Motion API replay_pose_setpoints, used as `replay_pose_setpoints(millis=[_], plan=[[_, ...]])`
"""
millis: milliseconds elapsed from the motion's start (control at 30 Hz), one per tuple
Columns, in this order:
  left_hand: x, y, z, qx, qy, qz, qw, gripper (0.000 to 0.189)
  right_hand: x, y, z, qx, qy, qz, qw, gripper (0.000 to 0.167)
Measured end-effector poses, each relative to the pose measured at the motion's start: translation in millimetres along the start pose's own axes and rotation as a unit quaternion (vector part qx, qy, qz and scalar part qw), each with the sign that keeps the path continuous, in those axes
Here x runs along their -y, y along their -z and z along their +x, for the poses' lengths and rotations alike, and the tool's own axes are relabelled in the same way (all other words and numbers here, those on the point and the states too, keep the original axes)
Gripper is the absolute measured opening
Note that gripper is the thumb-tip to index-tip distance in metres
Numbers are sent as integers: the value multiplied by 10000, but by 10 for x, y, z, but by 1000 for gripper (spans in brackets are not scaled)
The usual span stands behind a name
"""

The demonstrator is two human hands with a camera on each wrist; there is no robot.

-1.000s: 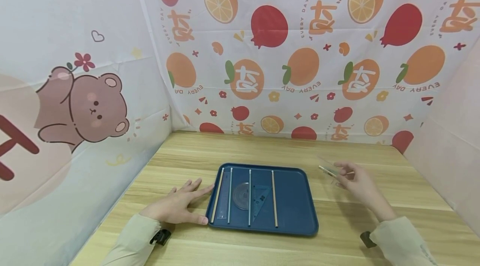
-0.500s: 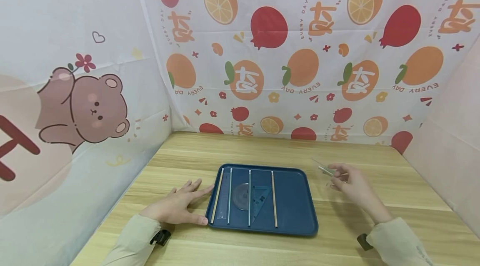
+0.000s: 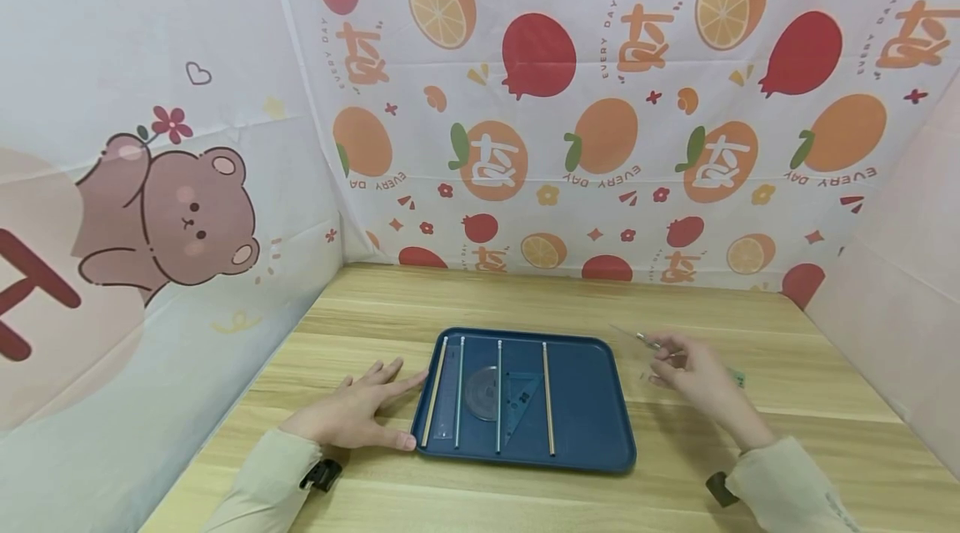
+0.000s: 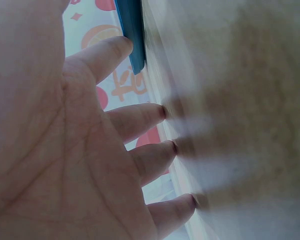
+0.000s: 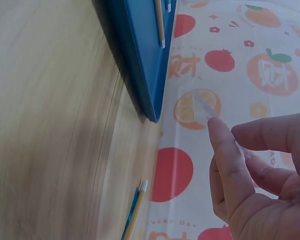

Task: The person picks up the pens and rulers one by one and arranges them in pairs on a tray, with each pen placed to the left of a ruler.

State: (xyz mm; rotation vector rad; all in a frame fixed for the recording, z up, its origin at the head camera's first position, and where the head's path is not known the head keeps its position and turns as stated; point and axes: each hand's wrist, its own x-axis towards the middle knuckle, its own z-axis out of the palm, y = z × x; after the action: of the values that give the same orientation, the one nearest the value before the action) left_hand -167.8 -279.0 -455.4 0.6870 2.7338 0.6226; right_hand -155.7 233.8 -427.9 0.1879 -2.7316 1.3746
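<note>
My left hand (image 3: 365, 408) lies with fingers spread at the left side of a blue tray (image 3: 592, 399), thumb and index fingertip at its rim; its other fingertips meet the table in the left wrist view. My right hand (image 3: 693, 374) is raised beyond the tray's right side. Between thumb and fingers it pinches a thin, clear, pointed plastic piece (image 5: 204, 106), mostly hidden by the fingers; I cannot tell its exact kind. In the tray lie several pencils (image 3: 549, 399), a clear ruler (image 3: 447, 391), a clear protractor (image 3: 480, 394) and a bluish set square (image 3: 522, 399).
Beneath the right hand, pencils (image 5: 135, 210) lie on the wooden table (image 3: 480, 291). A small green piece (image 3: 738, 378) shows beyond the right wrist. Printed cloth (image 3: 540, 141) hangs behind the table, with pale cloth at both sides.
My right hand has moved left toward the tray with the clear plastic piece. A green piece has come into sight behind it. The left hand and tray have stayed put.
</note>
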Motion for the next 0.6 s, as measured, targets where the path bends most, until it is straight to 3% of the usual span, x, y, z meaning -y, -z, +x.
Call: replay_pose_setpoints(millis=[600], plan=[[-2, 1, 0, 36, 8, -50, 10000, 100, 40, -232, -17, 304, -79, 385, 9988, 41]])
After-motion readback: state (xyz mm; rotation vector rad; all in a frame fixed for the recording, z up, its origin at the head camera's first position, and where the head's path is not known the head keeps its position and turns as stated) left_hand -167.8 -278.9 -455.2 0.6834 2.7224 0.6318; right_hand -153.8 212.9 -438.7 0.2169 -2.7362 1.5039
